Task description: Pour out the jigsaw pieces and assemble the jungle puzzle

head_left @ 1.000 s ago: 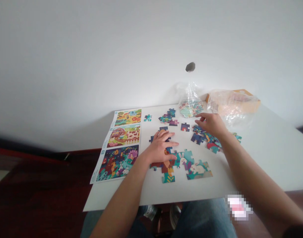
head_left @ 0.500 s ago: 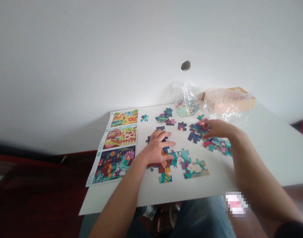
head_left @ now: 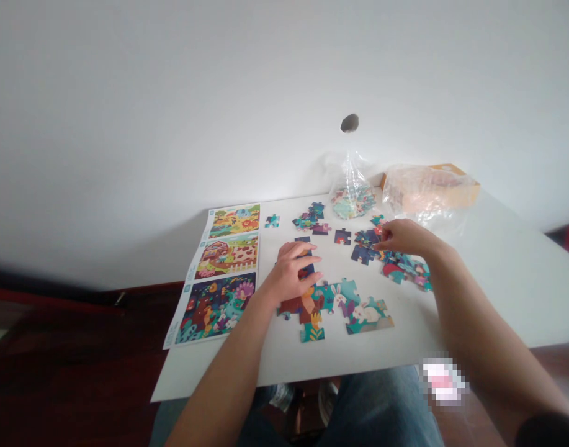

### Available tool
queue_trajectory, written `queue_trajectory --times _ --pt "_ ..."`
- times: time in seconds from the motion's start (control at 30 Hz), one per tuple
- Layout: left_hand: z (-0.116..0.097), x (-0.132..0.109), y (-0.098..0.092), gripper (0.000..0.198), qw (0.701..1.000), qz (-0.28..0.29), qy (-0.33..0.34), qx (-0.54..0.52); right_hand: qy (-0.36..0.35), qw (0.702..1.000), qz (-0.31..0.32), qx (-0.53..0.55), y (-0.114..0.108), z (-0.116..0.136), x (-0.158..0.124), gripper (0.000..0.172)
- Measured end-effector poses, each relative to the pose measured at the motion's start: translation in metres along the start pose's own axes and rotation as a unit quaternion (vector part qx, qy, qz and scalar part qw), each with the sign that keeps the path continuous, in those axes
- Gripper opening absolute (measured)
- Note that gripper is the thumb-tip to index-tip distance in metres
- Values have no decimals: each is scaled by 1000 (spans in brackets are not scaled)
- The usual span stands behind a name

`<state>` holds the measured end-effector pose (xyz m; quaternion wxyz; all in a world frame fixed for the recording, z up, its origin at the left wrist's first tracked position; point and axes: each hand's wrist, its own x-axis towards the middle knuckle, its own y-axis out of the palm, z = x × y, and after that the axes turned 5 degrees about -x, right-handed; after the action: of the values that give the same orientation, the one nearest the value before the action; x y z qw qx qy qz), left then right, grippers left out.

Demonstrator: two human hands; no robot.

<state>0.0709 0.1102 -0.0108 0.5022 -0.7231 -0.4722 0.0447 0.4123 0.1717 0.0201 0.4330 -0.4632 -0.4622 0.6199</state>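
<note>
My left hand rests with its fingers spread over a partly joined jigsaw, covering some of its pieces. The joined part shows animals and teal leaves. To its right lies a section with white rabbits. My right hand is bent over a loose pile of puzzle pieces, thumb and fingers pinched at a dark blue puzzle piece. The fingers partly hide that piece. A single dark piece lies between the hands, and a small cluster of pieces lies farther back.
A printed picture sheet with three scenes lies at the table's left edge. At the back stand a clear bag of pieces and an orange box under clear plastic. A white wall rises behind the white table.
My left hand has shifted slightly up and left, uncovering more of the joined jigsaw. My right hand's thumb and fingers have moved a little to the left over the pile.
</note>
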Motion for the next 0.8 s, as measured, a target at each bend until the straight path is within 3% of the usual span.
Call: queue_trajectory --times 0.13,0.27,0.6,0.8 --pt "5 1 -3 19 998 -69 -6 -4 -13 1000 -24 15 1 5 1 28" --pt "7 2 -4 17 995 -101 -20 -6 -41 998 -42 28 5 15 4 27" --pt "1 5 7 17 996 -83 13 -42 -123 991 -56 23 28 72 3 22" --pt "6 4 6 16 992 -101 39 -59 -129 988 -73 37 25 74 1 23"
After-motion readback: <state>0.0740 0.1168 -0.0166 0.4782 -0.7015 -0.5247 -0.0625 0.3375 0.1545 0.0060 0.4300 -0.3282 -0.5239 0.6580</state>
